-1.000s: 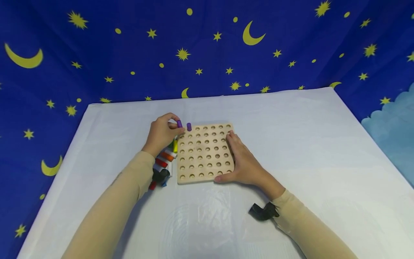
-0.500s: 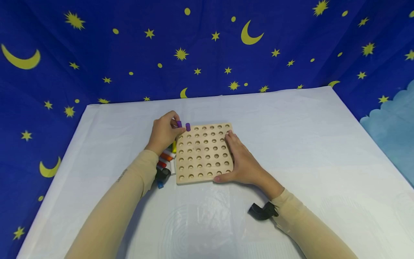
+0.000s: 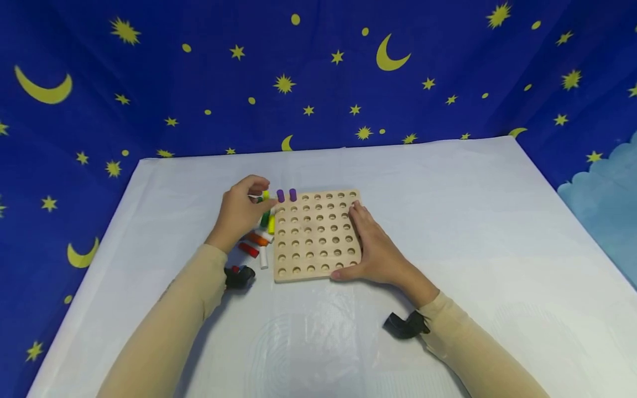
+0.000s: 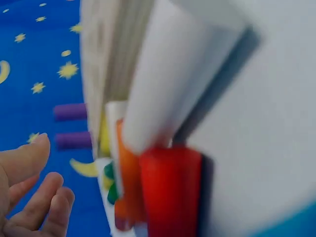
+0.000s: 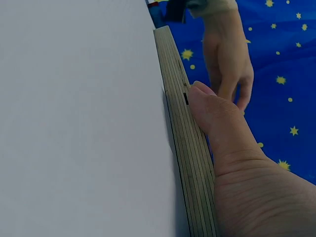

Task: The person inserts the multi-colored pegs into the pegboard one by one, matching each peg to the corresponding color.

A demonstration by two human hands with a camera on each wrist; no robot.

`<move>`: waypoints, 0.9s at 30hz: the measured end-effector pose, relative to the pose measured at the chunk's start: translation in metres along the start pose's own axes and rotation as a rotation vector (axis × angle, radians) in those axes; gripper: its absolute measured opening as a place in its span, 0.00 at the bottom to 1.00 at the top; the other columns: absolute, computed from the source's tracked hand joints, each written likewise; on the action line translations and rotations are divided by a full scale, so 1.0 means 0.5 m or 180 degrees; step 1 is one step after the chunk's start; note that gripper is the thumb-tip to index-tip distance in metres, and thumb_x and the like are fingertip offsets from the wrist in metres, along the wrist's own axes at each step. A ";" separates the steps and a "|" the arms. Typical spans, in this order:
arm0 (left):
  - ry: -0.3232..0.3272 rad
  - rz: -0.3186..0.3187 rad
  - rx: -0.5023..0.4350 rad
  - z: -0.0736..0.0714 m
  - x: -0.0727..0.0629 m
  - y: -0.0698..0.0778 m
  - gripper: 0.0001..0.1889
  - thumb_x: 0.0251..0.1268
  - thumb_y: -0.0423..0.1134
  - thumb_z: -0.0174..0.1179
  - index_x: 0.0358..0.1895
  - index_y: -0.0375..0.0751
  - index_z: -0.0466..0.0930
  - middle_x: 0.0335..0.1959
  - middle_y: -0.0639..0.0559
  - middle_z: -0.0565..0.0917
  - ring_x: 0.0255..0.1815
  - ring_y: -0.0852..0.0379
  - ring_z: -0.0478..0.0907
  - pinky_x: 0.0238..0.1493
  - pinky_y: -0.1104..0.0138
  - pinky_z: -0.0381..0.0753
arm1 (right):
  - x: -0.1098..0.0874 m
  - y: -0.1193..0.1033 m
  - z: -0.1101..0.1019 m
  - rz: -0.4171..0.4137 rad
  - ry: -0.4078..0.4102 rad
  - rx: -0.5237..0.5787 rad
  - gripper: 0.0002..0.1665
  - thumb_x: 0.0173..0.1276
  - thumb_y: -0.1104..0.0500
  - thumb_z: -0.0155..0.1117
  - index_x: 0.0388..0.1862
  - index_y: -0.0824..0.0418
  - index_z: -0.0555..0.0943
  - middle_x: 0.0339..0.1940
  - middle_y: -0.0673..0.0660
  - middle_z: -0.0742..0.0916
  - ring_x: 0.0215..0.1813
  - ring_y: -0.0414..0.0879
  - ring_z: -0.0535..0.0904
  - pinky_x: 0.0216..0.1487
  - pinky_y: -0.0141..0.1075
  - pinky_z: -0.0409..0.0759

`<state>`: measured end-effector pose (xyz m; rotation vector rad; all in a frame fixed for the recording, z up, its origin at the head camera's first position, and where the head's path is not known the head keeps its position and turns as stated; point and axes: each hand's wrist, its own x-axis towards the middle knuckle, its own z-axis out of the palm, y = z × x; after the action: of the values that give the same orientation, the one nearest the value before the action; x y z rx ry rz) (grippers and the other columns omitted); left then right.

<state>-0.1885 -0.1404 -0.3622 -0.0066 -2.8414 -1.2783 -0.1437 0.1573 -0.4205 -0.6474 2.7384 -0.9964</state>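
A square wooden pegboard (image 3: 314,247) with rows of round holes lies on the table. Two purple pegs (image 3: 292,194) stand upright side by side at its far left corner. My left hand (image 3: 241,209) hovers just left of them with thumb and fingers parted, nothing between them; the left wrist view shows a gap between the thumb and the purple pegs (image 4: 74,141). My right hand (image 3: 375,251) holds the board's near right corner, fingers over the right edge and thumb at the near edge. In the right wrist view the thumb (image 5: 217,116) rests along the board's layered side (image 5: 185,143).
Loose pegs lie along the board's left side: a white peg (image 3: 264,257), a red peg (image 3: 249,250), an orange peg (image 3: 256,239), and yellow and green ones partly behind the left hand. A white cloth (image 3: 448,221) covers the table; a blue starry curtain (image 3: 318,72) hangs behind.
My left hand has let go of the second purple peg, which now stands in the corner hole, and has drawn back left with fingers parted. The right hand stays at the board.
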 end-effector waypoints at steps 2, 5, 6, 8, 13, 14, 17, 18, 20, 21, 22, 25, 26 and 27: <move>0.0036 -0.0043 -0.0048 -0.017 -0.020 -0.005 0.20 0.68 0.38 0.63 0.61 0.40 0.75 0.59 0.43 0.80 0.59 0.46 0.75 0.61 0.53 0.76 | -0.001 0.000 -0.001 0.0011 -0.0002 0.0003 0.86 0.36 0.26 0.79 0.82 0.56 0.39 0.84 0.53 0.41 0.84 0.49 0.35 0.80 0.54 0.44; 0.0106 -0.0203 0.0021 -0.041 -0.057 -0.017 0.20 0.70 0.40 0.62 0.62 0.43 0.75 0.56 0.44 0.80 0.54 0.46 0.75 0.51 0.55 0.79 | -0.003 -0.001 -0.003 0.0028 0.0000 0.0022 0.86 0.37 0.27 0.79 0.82 0.57 0.39 0.84 0.53 0.41 0.84 0.49 0.34 0.80 0.54 0.44; 0.0125 -0.0248 0.0086 -0.048 -0.070 -0.022 0.19 0.70 0.40 0.61 0.62 0.43 0.75 0.54 0.44 0.81 0.51 0.46 0.75 0.46 0.57 0.79 | -0.003 -0.001 -0.003 0.0033 -0.0002 0.0025 0.86 0.37 0.27 0.79 0.82 0.57 0.39 0.84 0.53 0.41 0.84 0.49 0.34 0.80 0.54 0.44; 0.0110 -0.0341 0.0234 -0.060 -0.099 -0.031 0.19 0.70 0.41 0.61 0.62 0.44 0.75 0.50 0.44 0.80 0.44 0.47 0.73 0.37 0.61 0.77 | -0.003 0.000 -0.004 0.0038 0.0001 0.0023 0.86 0.37 0.27 0.79 0.82 0.57 0.39 0.84 0.53 0.41 0.84 0.49 0.34 0.80 0.54 0.44; -0.0328 -0.0366 0.0534 -0.082 -0.164 -0.052 0.20 0.71 0.42 0.60 0.63 0.42 0.74 0.42 0.45 0.79 0.33 0.51 0.70 0.26 0.66 0.73 | -0.004 0.002 -0.004 0.0039 0.0002 0.0000 0.86 0.37 0.27 0.80 0.82 0.57 0.38 0.84 0.54 0.41 0.84 0.50 0.34 0.80 0.55 0.44; -0.0462 -0.0353 0.0572 -0.085 -0.175 -0.056 0.21 0.70 0.43 0.60 0.63 0.42 0.74 0.41 0.45 0.79 0.32 0.52 0.71 0.25 0.67 0.72 | -0.004 0.003 -0.004 0.0039 -0.0002 0.0002 0.86 0.37 0.27 0.80 0.82 0.56 0.38 0.84 0.54 0.41 0.84 0.50 0.34 0.80 0.55 0.44; -0.0823 -0.0330 0.0629 -0.093 -0.202 -0.068 0.23 0.68 0.44 0.63 0.63 0.42 0.74 0.37 0.48 0.78 0.30 0.54 0.70 0.25 0.68 0.71 | -0.003 0.002 -0.003 0.0032 -0.0012 0.0007 0.86 0.37 0.27 0.80 0.82 0.56 0.38 0.84 0.54 0.40 0.84 0.50 0.34 0.80 0.55 0.43; -0.0922 -0.0331 0.0640 -0.095 -0.209 -0.072 0.23 0.66 0.44 0.65 0.62 0.42 0.74 0.36 0.49 0.77 0.30 0.55 0.70 0.25 0.68 0.70 | -0.002 0.002 -0.002 0.0029 -0.0016 0.0005 0.86 0.37 0.27 0.80 0.82 0.56 0.38 0.84 0.54 0.40 0.84 0.50 0.34 0.80 0.55 0.43; -0.1053 -0.0336 0.0670 -0.096 -0.221 -0.079 0.25 0.63 0.44 0.67 0.61 0.43 0.75 0.35 0.51 0.77 0.30 0.55 0.70 0.26 0.68 0.69 | -0.001 0.002 -0.002 0.0019 -0.0016 0.0006 0.86 0.37 0.27 0.80 0.82 0.56 0.38 0.84 0.54 0.40 0.84 0.50 0.34 0.80 0.55 0.43; -0.1102 -0.0336 0.0688 -0.096 -0.224 -0.082 0.25 0.62 0.44 0.68 0.61 0.43 0.76 0.34 0.51 0.76 0.30 0.55 0.69 0.27 0.68 0.69 | -0.001 0.001 -0.001 0.0017 -0.0016 0.0004 0.86 0.37 0.27 0.80 0.82 0.56 0.38 0.84 0.54 0.40 0.84 0.50 0.34 0.80 0.55 0.43; -0.1142 -0.0335 0.0708 -0.094 -0.227 -0.085 0.26 0.61 0.44 0.69 0.61 0.43 0.76 0.33 0.52 0.76 0.31 0.56 0.69 0.27 0.68 0.68 | -0.001 0.001 -0.001 0.0015 -0.0015 0.0006 0.86 0.37 0.27 0.80 0.82 0.57 0.38 0.84 0.54 0.40 0.84 0.50 0.34 0.80 0.55 0.43; -0.1173 -0.0332 0.0755 -0.089 -0.232 -0.093 0.25 0.60 0.42 0.70 0.60 0.42 0.77 0.32 0.52 0.76 0.32 0.56 0.70 0.29 0.68 0.69 | 0.000 0.000 0.000 0.0004 -0.0020 0.0010 0.86 0.37 0.28 0.80 0.82 0.57 0.38 0.84 0.54 0.41 0.84 0.49 0.34 0.80 0.55 0.43; -0.1167 -0.0330 0.0772 -0.087 -0.232 -0.095 0.24 0.59 0.42 0.71 0.59 0.43 0.78 0.32 0.52 0.76 0.32 0.56 0.70 0.29 0.68 0.70 | 0.001 0.000 0.001 -0.0002 -0.0025 0.0006 0.86 0.38 0.28 0.80 0.82 0.57 0.38 0.84 0.54 0.41 0.84 0.49 0.34 0.80 0.55 0.43; -0.1153 -0.0312 0.0779 -0.086 -0.233 -0.098 0.24 0.59 0.41 0.71 0.58 0.43 0.79 0.31 0.52 0.76 0.32 0.56 0.70 0.29 0.68 0.70 | 0.001 -0.001 0.001 -0.0007 -0.0030 0.0005 0.85 0.38 0.28 0.80 0.82 0.57 0.38 0.84 0.54 0.41 0.84 0.49 0.34 0.80 0.54 0.43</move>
<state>-0.0719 -0.2042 -0.3730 -0.1055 -3.3292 -1.0244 -0.1439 0.1565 -0.4207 -0.6533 2.7291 -0.9934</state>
